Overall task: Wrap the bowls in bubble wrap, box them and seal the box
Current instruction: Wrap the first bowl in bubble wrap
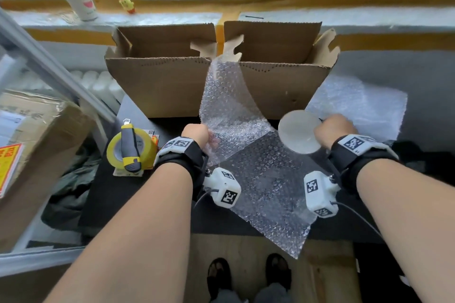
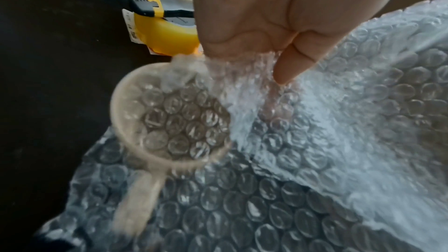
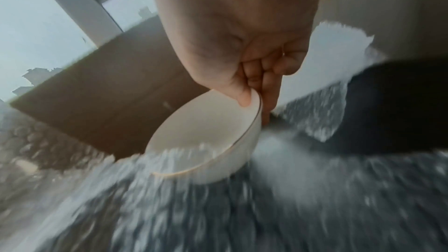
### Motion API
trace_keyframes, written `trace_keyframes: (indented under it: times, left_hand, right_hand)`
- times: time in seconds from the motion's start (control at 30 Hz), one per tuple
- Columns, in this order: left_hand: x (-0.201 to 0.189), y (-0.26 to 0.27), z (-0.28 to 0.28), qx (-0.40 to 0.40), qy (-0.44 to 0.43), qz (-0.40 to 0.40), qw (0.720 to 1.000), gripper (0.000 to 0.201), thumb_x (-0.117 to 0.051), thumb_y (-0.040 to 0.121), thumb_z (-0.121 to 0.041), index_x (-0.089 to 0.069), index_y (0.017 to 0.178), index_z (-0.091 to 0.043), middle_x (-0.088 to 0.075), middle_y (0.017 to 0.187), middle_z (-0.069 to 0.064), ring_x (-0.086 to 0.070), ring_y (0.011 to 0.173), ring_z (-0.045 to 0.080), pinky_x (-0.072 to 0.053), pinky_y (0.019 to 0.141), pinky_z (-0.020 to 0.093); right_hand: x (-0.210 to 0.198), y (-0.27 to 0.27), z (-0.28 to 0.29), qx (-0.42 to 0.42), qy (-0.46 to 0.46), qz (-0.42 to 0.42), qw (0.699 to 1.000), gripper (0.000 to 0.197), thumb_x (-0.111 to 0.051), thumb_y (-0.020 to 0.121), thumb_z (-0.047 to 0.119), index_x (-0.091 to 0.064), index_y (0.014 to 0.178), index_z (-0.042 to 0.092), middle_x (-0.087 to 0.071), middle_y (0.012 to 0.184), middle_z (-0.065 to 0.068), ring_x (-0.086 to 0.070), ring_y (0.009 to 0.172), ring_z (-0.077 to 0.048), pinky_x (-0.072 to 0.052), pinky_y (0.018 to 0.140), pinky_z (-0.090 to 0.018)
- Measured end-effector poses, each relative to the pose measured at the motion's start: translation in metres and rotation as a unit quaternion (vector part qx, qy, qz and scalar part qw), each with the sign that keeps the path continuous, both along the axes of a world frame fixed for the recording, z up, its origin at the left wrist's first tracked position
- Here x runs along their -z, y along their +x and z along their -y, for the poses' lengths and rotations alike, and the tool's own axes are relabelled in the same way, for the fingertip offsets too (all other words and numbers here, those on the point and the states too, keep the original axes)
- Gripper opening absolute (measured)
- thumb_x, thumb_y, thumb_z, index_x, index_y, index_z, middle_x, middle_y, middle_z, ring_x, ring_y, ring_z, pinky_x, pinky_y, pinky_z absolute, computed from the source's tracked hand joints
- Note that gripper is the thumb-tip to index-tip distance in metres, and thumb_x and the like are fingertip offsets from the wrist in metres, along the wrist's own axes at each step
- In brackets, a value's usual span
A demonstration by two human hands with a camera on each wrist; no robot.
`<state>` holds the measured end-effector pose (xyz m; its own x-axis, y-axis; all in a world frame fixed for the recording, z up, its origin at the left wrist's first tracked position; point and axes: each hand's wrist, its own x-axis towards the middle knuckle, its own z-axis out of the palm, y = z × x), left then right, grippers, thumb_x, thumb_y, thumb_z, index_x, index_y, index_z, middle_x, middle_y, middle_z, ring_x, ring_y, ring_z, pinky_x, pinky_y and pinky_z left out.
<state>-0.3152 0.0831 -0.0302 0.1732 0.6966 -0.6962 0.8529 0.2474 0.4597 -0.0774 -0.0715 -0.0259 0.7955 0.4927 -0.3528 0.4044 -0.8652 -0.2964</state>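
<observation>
left hand (image 1: 195,133) pinches bubble wrap sheet (image 1: 258,170), edge lifted | right hand (image 1: 334,130) pinches white bowl (image 1: 299,131) rim, tilted over sheet | cardboard box (image 1: 172,86) open behind

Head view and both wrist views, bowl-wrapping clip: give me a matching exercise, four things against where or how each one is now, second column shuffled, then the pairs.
Things
1. white bowl
2. bubble wrap sheet
3. cardboard box
4. utility knife

States
A. lying across the yellow tape roll
B. flaps open, standing behind the wrap
C. rim pinched by the right hand
D. one edge lifted by the left hand

Pairs: 1-C, 2-D, 3-B, 4-A
</observation>
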Motion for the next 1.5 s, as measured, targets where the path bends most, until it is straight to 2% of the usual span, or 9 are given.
trace_keyframes:
  times: [0.07,0.2,0.43,0.6,0.87,1.1,1.2,1.37,1.5]
  left_hand:
    - [-0.007,0.011,0.005,0.104,0.052,-0.088,0.989,0.033,-0.049,0.099,-0.013,-0.055,0.130,-0.005,-0.054,0.137,0.006,-0.054,0.121,0.023,-0.043,0.099,0.028]
    - [-0.014,0.031,0.026,0.219,0.122,-0.126,0.960,0.033,-0.046,0.099,-0.008,-0.054,0.129,0.002,-0.055,0.134,0.016,-0.052,0.124,0.030,-0.041,0.097,0.031]
    - [-0.004,0.064,0.040,0.172,0.074,-0.057,0.981,0.045,-0.057,0.095,-0.023,-0.051,0.133,0.000,-0.058,0.130,0.016,-0.054,0.121,0.030,-0.042,0.097,0.032]
    - [0.001,0.078,0.035,0.121,0.124,-0.023,0.985,0.035,-0.049,0.099,-0.017,-0.054,0.132,-0.005,-0.056,0.133,0.012,-0.052,0.124,0.027,-0.041,0.099,0.030]
    - [0.017,0.083,0.027,-0.036,0.136,0.052,0.989,0.039,-0.044,0.098,-0.007,-0.047,0.137,-0.006,-0.055,0.134,0.016,-0.052,0.122,0.033,-0.040,0.088,0.031]
    - [0.012,0.073,0.046,-0.021,0.249,0.112,0.962,0.033,-0.062,0.081,-0.013,-0.054,0.113,-0.016,-0.060,0.110,0.001,-0.056,0.096,0.020,-0.038,0.075,0.025]
    - [0.003,0.070,0.058,0.007,0.337,0.104,0.936,0.016,-0.063,0.075,-0.017,-0.058,0.090,-0.019,-0.060,0.093,-0.004,-0.056,0.088,0.018,-0.039,0.069,0.026]
    - [0.016,0.071,0.084,0.179,0.120,0.037,0.976,0.010,-0.068,0.077,-0.027,-0.067,0.081,-0.018,-0.071,0.074,0.001,-0.067,0.072,0.019,-0.054,0.064,0.028]
    - [0.037,0.065,0.102,0.225,0.014,0.005,0.974,0.018,-0.070,0.079,-0.022,-0.070,0.091,-0.009,-0.074,0.085,0.010,-0.073,0.079,0.025,-0.059,0.068,0.035]
  right_hand:
    - [-0.013,0.012,0.012,0.015,0.006,0.009,1.000,0.022,-0.050,0.091,0.012,-0.067,0.103,0.004,-0.065,0.105,-0.019,-0.059,0.091,-0.036,-0.042,0.073,-0.032]
    - [-0.031,0.029,0.037,0.033,0.001,0.006,0.999,0.014,-0.049,0.089,0.009,-0.061,0.088,0.004,-0.055,0.088,-0.015,-0.049,0.079,-0.031,-0.038,0.071,-0.030]
    - [-0.036,0.018,0.056,-0.085,-0.011,-0.063,0.994,0.023,-0.054,0.082,0.004,-0.056,0.062,0.014,-0.054,0.065,-0.005,-0.051,0.070,-0.027,-0.037,0.054,-0.025]
    - [0.002,-0.012,0.054,-0.173,-0.073,-0.132,0.973,0.016,-0.061,0.076,0.005,-0.073,0.069,0.013,-0.066,0.060,-0.006,-0.061,0.054,-0.020,-0.051,0.054,-0.028]
    - [0.034,-0.018,0.055,-0.169,-0.084,-0.148,0.971,0.022,-0.060,0.074,0.001,-0.071,0.063,0.017,-0.072,0.066,-0.008,-0.072,0.064,-0.024,-0.062,0.065,-0.041]
    - [0.035,-0.004,0.064,-0.179,-0.090,-0.142,0.969,0.016,-0.074,0.077,0.027,-0.065,0.066,0.023,-0.065,0.073,0.003,-0.062,0.073,-0.018,-0.045,0.054,-0.024]
    - [0.040,-0.001,0.069,-0.162,-0.108,-0.146,0.970,0.023,-0.070,0.080,0.040,-0.059,0.067,0.024,-0.061,0.098,-0.006,-0.063,0.087,-0.024,-0.046,0.066,-0.028]
    - [0.050,-0.010,0.068,-0.104,-0.091,-0.249,0.958,0.020,-0.061,0.091,0.022,-0.061,0.089,0.002,-0.063,0.076,-0.013,-0.061,0.065,-0.027,-0.053,0.064,-0.034]
    - [0.057,-0.016,0.075,-0.079,-0.077,-0.296,0.949,0.038,-0.060,0.093,0.031,-0.067,0.092,-0.007,-0.071,0.078,-0.019,-0.072,0.078,-0.035,-0.059,0.080,-0.048]
